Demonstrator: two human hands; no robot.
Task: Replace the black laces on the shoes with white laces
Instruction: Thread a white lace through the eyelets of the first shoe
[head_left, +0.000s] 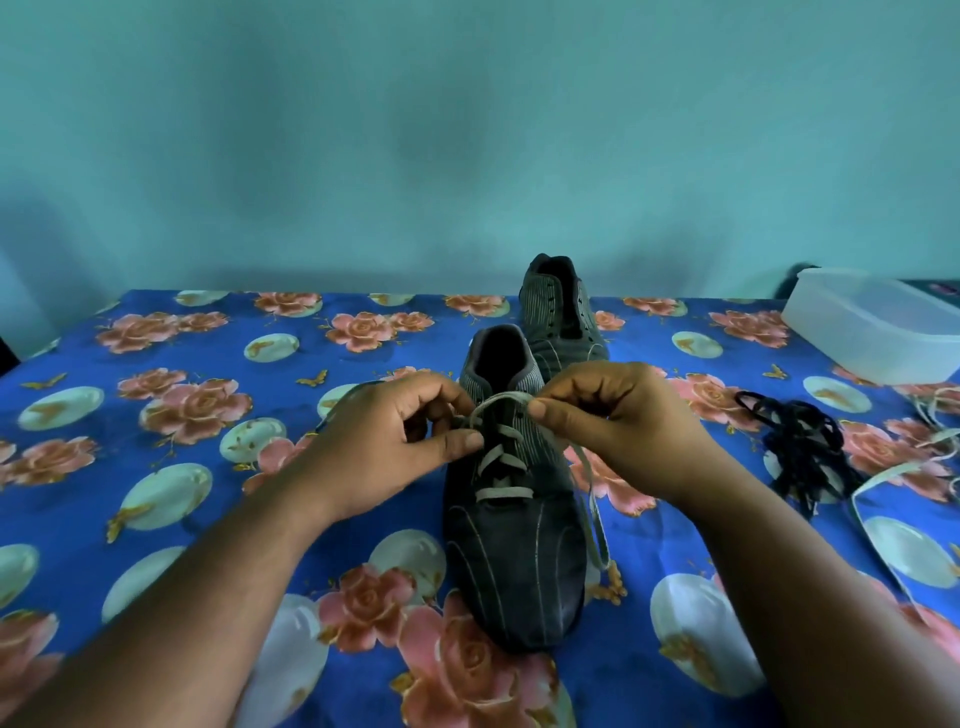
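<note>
We are lacing the near shoe (511, 519), which lies toe toward us in the middle of the bench (156, 519). The white lace (501, 462) already crosses it in several rows from the toe upward. Our left hand (400, 441) pinches the lace at the left upper eyelets, and our right hand (613, 431) pinches the loop that arches across the tongue to the right side. Both grips are closed on the lace; neither hand is idle.

To do this step well, we judge that we should keep the lace flat and untwisted as it feeds through the eyelet. We should draw it snug against the row below without puckering the upper. The loose tail (595, 519) runs down the shoe's right flank; we should check it against the other end so both finish even. Which eyelet the tip is in we cannot tell, as our fingers hide it.

The far shoe (561, 317) stands just behind with bare eyelets, so it looks not yet laced. The black laces (800, 447) lie in a heap to the right, with another white lace (893, 473) beside them.
</note>
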